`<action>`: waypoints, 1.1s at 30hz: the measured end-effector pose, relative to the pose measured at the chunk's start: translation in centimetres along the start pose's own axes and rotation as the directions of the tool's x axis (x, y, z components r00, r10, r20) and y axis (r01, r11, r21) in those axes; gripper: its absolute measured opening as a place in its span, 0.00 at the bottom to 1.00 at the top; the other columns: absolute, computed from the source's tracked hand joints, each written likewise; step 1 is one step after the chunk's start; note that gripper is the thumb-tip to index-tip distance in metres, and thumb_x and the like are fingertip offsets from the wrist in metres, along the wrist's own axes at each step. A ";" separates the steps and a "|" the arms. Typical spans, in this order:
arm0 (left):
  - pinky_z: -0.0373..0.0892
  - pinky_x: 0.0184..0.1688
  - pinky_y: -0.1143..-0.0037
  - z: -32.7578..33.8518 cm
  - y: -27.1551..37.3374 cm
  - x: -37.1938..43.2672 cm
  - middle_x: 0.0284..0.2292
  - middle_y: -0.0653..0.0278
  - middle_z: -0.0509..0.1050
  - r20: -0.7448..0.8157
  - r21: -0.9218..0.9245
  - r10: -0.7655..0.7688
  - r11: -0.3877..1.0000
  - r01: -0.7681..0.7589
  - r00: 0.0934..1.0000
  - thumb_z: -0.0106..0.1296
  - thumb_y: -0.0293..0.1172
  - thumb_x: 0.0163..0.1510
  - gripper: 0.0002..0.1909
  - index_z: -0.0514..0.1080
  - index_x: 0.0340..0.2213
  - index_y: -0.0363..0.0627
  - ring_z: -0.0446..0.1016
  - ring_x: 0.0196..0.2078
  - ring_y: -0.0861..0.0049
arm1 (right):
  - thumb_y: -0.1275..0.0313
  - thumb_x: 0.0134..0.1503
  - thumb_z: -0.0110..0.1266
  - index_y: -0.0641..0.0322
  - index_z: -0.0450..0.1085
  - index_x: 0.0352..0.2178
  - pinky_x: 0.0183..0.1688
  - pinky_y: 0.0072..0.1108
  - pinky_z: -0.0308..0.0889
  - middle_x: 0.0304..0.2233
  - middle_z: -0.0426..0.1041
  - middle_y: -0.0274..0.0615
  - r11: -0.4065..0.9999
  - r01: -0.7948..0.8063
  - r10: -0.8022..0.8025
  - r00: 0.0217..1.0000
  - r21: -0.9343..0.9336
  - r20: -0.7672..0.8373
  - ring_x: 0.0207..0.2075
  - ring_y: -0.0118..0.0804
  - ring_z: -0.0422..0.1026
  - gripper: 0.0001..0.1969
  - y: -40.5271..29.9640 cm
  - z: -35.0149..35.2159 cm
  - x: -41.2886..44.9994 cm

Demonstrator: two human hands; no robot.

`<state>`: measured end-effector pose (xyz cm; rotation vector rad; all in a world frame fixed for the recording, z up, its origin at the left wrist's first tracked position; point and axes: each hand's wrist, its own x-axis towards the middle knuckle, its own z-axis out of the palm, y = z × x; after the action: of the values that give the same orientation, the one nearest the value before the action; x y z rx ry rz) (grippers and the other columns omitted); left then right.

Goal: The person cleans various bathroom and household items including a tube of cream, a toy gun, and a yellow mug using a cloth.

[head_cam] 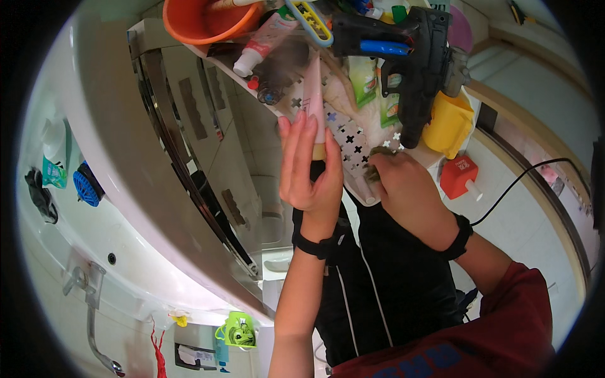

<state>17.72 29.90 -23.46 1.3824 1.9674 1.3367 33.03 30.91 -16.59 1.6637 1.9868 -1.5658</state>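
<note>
My left hand (307,177) holds a pale pink squeeze tube (314,94) with a gold cap. The cap points towards me, and the tube passes between fingers and thumb. At the near end of a white rack shelf (347,146) with cross-shaped holes, my right hand (409,182) pinches a crumpled dark green-brown scrap (373,171), mostly hidden by the fingers; it may be a cloth or scouring pad. Beyond the hands lie a pink-and-white toothpaste tube (267,40), green packets (363,82) and a black toy gun (416,66).
An orange basin (208,23) and a yellow cup (449,123) stand on the shelf. A red bottle (458,177) lies beyond its right edge. Leftward is a white bathtub (127,231) with a metal faucet (92,283) and a blue round brush (87,184). A black cable (515,184) curves at right.
</note>
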 end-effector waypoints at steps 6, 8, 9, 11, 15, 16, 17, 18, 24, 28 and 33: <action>0.68 0.60 0.62 -0.1 0.3 0.0 0.49 0.48 0.78 0.016 0.014 -0.025 1.000 0.024 1.000 0.61 0.14 0.51 0.21 0.76 0.48 0.35 0.72 0.59 0.49 | 0.82 0.46 0.56 0.66 0.72 0.36 0.42 0.37 0.71 0.30 0.76 0.51 0.847 -0.113 0.066 0.992 -0.520 -0.108 0.37 0.54 0.74 0.13 0.0 -0.2 -0.1; 0.68 0.60 0.62 -0.1 0.4 0.0 0.49 0.48 0.78 0.017 0.016 -0.020 1.000 0.020 1.000 0.61 0.14 0.51 0.20 0.76 0.48 0.35 0.72 0.59 0.49 | 0.83 0.45 0.54 0.66 0.72 0.34 0.41 0.38 0.71 0.29 0.75 0.53 0.992 0.063 -0.066 0.998 -0.106 -0.023 0.35 0.55 0.74 0.11 0.8 0.0 0.0; 0.68 0.59 0.62 -0.1 0.3 -0.1 0.49 0.48 0.78 0.018 0.019 -0.018 1.000 0.017 1.000 0.61 0.14 0.51 0.20 0.76 0.48 0.35 0.72 0.59 0.49 | 0.83 0.45 0.54 0.66 0.72 0.34 0.41 0.38 0.71 0.29 0.75 0.53 0.992 0.063 -0.066 0.998 -0.107 -0.023 0.35 0.55 0.74 0.11 0.5 -0.1 0.2; 0.69 0.59 0.62 -0.1 0.2 -0.2 0.49 0.48 0.78 0.010 0.020 -0.020 1.000 0.019 1.000 0.61 0.14 0.51 0.20 0.76 0.48 0.35 0.72 0.59 0.49 | 0.83 0.46 0.53 0.66 0.73 0.33 0.40 0.39 0.70 0.29 0.75 0.54 0.994 0.065 -0.061 0.997 -0.090 0.047 0.34 0.56 0.73 0.10 -0.2 -0.3 0.5; 0.69 0.59 0.63 -0.3 0.4 -0.2 0.48 0.48 0.79 0.026 0.040 -0.025 0.999 0.024 0.999 0.61 0.14 0.51 0.20 0.76 0.48 0.35 0.72 0.59 0.49 | 0.81 0.43 0.57 0.66 0.72 0.31 0.40 0.37 0.71 0.28 0.76 0.51 0.939 0.001 0.024 0.997 -0.343 0.068 0.38 0.52 0.74 0.10 -1.1 -0.2 0.0; 0.69 0.59 0.63 -0.3 0.4 -0.2 0.48 0.48 0.79 0.027 0.040 -0.025 0.999 0.024 0.999 0.61 0.14 0.51 0.20 0.76 0.48 0.35 0.72 0.59 0.49 | 0.81 0.43 0.57 0.66 0.72 0.31 0.40 0.37 0.71 0.28 0.76 0.51 0.939 0.000 0.025 0.997 -0.343 0.068 0.38 0.52 0.74 0.10 -1.2 0.0 0.0; 0.69 0.59 0.63 -0.3 0.3 -0.1 0.48 0.48 0.78 0.021 0.039 -0.015 0.999 0.014 1.000 0.61 0.14 0.51 0.20 0.76 0.48 0.35 0.72 0.59 0.49 | 0.80 0.43 0.57 0.66 0.71 0.32 0.39 0.36 0.72 0.29 0.76 0.50 0.886 0.016 0.005 0.999 -0.463 0.045 0.39 0.51 0.74 0.11 -1.3 0.2 0.0; 0.69 0.59 0.63 -0.2 0.2 -0.2 0.48 0.48 0.78 0.016 0.038 -0.006 0.999 0.006 1.000 0.61 0.14 0.51 0.20 0.76 0.48 0.35 0.72 0.59 0.50 | 0.80 0.42 0.58 0.66 0.71 0.33 0.39 0.35 0.72 0.29 0.77 0.49 0.817 0.029 -0.017 1.000 -0.576 0.026 0.40 0.50 0.74 0.13 -1.2 0.4 0.0; 0.71 0.59 0.58 0.0 -0.4 -0.2 0.47 0.50 0.79 0.008 0.041 0.031 0.999 -0.031 1.000 0.63 0.13 0.49 0.19 0.78 0.45 0.32 0.76 0.53 0.49 | 0.80 0.43 0.58 0.64 0.67 0.36 0.38 0.33 0.71 0.27 0.75 0.47 0.985 0.118 -0.108 0.990 -0.129 0.086 0.38 0.49 0.74 0.16 -0.2 -0.5 0.7; 0.66 0.62 0.55 0.1 -0.6 -0.4 0.47 0.49 0.79 0.024 0.009 0.039 0.999 -0.039 0.999 0.61 0.14 0.51 0.19 0.76 0.47 0.33 0.74 0.56 0.50 | 0.81 0.43 0.57 0.64 0.66 0.36 0.38 0.33 0.70 0.26 0.73 0.47 0.955 0.079 -0.057 0.995 -0.284 0.086 0.36 0.50 0.74 0.15 -0.8 -0.7 0.3; 0.66 0.62 0.55 0.5 -0.4 -0.6 0.48 0.48 0.78 0.003 0.002 0.025 1.000 -0.025 1.000 0.61 0.14 0.51 0.19 0.76 0.47 0.33 0.74 0.57 0.49 | 0.82 0.44 0.55 0.64 0.65 0.37 0.39 0.34 0.69 0.27 0.73 0.46 0.956 0.098 -0.079 0.994 -0.277 0.079 0.37 0.50 0.73 0.16 -0.3 -1.0 0.2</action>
<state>18.15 29.60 -24.15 1.4140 1.9562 1.3429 33.22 31.85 -16.09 1.4143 2.1561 -1.2724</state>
